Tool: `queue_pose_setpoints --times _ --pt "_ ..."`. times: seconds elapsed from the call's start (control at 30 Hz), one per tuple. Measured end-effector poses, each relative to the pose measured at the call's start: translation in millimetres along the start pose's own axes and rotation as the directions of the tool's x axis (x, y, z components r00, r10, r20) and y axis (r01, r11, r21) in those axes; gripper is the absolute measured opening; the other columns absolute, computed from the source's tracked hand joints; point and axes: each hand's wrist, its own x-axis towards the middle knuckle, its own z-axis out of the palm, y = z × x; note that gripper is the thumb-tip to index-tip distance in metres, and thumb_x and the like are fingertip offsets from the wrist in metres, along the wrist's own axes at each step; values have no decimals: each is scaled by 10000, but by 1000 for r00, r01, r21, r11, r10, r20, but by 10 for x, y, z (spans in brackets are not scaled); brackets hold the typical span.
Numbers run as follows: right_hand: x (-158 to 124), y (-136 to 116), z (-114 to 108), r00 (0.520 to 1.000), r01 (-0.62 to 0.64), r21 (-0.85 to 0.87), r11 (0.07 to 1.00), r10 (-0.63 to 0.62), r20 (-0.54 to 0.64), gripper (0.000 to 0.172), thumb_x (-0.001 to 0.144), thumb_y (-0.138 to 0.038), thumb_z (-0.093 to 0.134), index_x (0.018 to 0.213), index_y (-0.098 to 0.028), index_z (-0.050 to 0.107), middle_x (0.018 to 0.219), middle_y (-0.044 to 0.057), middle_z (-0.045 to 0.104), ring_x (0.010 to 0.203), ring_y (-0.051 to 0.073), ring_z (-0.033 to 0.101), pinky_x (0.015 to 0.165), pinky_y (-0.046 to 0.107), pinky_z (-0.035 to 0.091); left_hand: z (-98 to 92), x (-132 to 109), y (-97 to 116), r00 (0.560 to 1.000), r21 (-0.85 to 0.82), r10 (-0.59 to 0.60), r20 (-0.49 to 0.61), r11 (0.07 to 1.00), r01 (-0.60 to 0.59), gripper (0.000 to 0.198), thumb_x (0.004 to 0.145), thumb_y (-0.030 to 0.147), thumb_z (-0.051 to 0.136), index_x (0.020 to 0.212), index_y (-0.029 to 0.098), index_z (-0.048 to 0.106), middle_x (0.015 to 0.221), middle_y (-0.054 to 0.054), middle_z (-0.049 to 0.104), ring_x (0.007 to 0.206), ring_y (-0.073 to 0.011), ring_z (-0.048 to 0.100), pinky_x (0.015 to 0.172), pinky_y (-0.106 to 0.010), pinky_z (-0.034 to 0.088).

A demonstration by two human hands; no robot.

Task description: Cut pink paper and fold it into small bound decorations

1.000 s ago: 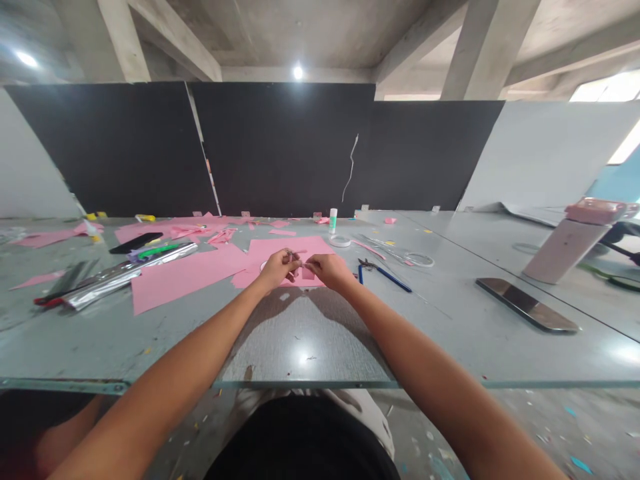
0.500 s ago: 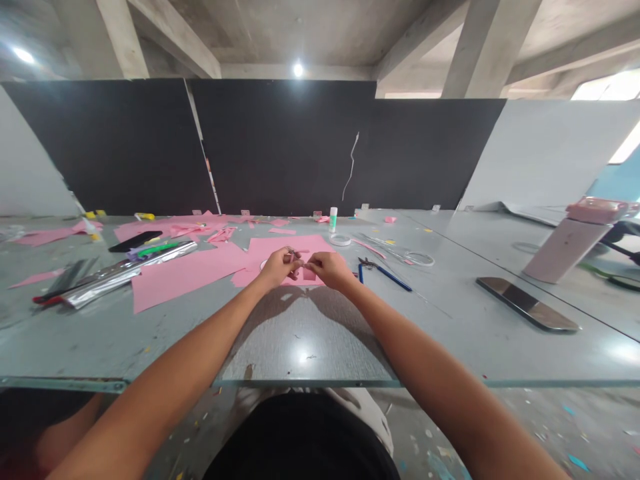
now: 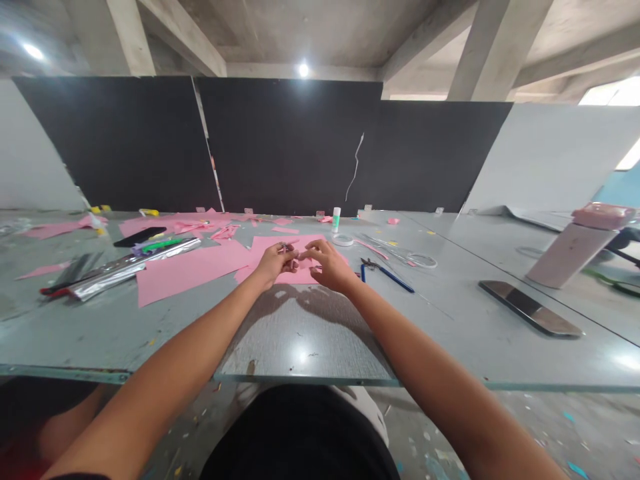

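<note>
Over a sheet of pink paper on the grey table, my two hands work close together. My left hand is closed, its thumb and fingers pinching a small pink paper piece; the piece is partly covered by the fingers. A small dark metallic thing shows at its fingers, too small to name. Just to the right, my right hand has its fingers apart, the fingertips beside that piece; I see nothing held in it. A glue stick stands upright behind. Blue-handled pliers lie right of my right hand.
A larger pink sheet and a silvery foil roll lie to the left. Beyond my hands is a roll of clear tape. Thin wires, a phone and a pink bottle occupy the right side.
My right hand's fingers have come out of their pinch and spread apart, away from the left fingertips. The left hand keeps its pinch. The whole view has shifted slightly.
</note>
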Motion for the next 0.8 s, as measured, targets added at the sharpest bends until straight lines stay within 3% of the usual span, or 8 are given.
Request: queue_pose_setpoints --times 0.07,0.13,0.3,0.4,0.6,0.8 --pt "8 4 -2 1000 27 -17 999 -27 -6 132 778 -146 578 855 -219 655 1099 88 584 1003 210 503 869 371 433 -4 5 -13 1000 -4 -2 18 1000 2 257 665 194 725 803 140 515 605 17 568 493 -103 568 489 -248 492" --pt "20 1 10 999 -15 24 1000 16 -42 69 815 -197 573 799 -207 639 1014 74 627 941 193 527 841 347 438 -1 12 -33 999 17 0 46 1000 -1 312 634 228 759 803 144 511 609 17 572 510 -111 581 489 -243 487" --pt "29 -22 63 942 -313 186 931 330 -65 68 809 -209 549 780 -186 606 777 19 644 711 136 558 691 266 438 21 11 -59 993 122 15 121 992 -30 344 623 273 770 776 151 487 634 9 595 504 -114 589 482 -244 478" --pt "26 -34 61 901 -414 226 882 433 -39 67 782 -226 555 773 -180 603 730 1 636 671 125 557 673 251 427 38 -5 -66 985 159 3 171 987 -31 321 655 293 741 781 158 477 664 4 604 508 -120 595 466 -239 467" --pt "28 -33 59 856 -501 245 830 517 -6 98 769 -260 538 803 -184 590 633 -27 590 598 119 551 615 236 414 68 -28 -100 979 108 -3 203 994 -20 203 746 281 629 832 176 478 694 25 578 448 -60 505 432 -191 383" --pt "34 -50 78 841 -515 337 788 540 21 71 766 -239 528 789 -183 564 598 -47 561 514 100 559 572 222 425 81 -5 -104 979 144 41 198 987 -70 158 744 200 606 772 176 452 531 90 420 394 -51 425 413 -186 328"
